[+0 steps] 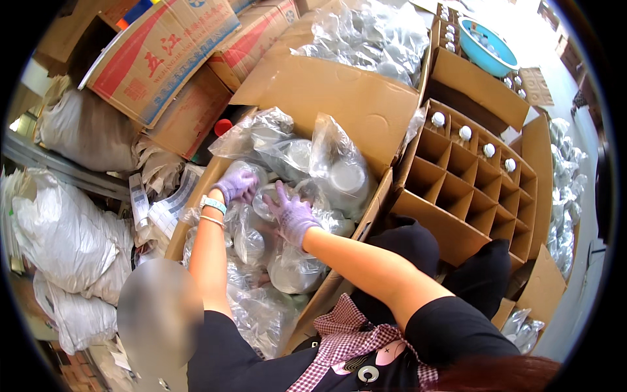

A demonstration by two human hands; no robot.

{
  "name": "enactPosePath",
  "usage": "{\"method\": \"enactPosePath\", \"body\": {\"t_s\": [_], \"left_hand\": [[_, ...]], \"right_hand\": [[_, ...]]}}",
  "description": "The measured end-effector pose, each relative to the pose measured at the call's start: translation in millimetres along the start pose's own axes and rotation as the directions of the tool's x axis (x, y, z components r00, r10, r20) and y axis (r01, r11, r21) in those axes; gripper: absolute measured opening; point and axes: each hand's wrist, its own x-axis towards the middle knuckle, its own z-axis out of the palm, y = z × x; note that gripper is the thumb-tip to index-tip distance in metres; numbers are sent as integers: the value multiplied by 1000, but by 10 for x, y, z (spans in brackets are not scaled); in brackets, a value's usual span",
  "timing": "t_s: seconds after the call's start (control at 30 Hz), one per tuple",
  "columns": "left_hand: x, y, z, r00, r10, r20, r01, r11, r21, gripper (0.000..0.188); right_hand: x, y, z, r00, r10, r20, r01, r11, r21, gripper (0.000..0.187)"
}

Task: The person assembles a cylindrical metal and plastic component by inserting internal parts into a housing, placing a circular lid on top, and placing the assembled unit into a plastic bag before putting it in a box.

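Note:
In the middle stands an open cardboard box (326, 88) filled with clear, see-through bottles wrapped in thin plastic bags. Both my hands reach into it, wearing thin purple gloves. My left hand (239, 185) is closed over a bagged clear bottle (251, 168) by the box's left side; part of its fingers is hidden. Just right of it, my right hand (294, 214) has its fingers spread, touching another clear bottle (264, 201). Further wrapped bottles (346, 176) lie beyond the hands, and a larger bagged one (294, 271) lies nearer to me.
At right stands a divided carton (444, 225) with several white-capped bottles (465, 133) in its far row. A blue basin (486, 49) sits behind it. Printed cartons (163, 59) are stacked at the far left, above white sacks (72, 228). A blurred round shape (160, 323) is beside my left arm.

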Motion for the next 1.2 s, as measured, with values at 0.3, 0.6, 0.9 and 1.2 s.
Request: {"method": "enactPosePath", "body": {"t_s": [0.3, 0.6, 0.9, 1.2], "left_hand": [[755, 281, 588, 987, -63, -146, 151, 95, 984, 63], [-670, 1094, 385, 961, 203, -186, 202, -63, 977, 58], [-4545, 1527, -16, 489, 705, -514, -482, 709, 515, 44], [-3345, 972, 2550, 657, 710, -254, -586, 268, -764, 41]], "right_hand": [[-214, 43, 57, 986, -133, -99, 146, 979, 141, 95], [-211, 173, 231, 975, -100, -200, 140, 970, 199, 94], [-1087, 625, -619, 955, -168, -244, 278, 798, 535, 62], [-3583, 1560, -1133, 836, 226, -501, 548, -281, 788, 94]]}}
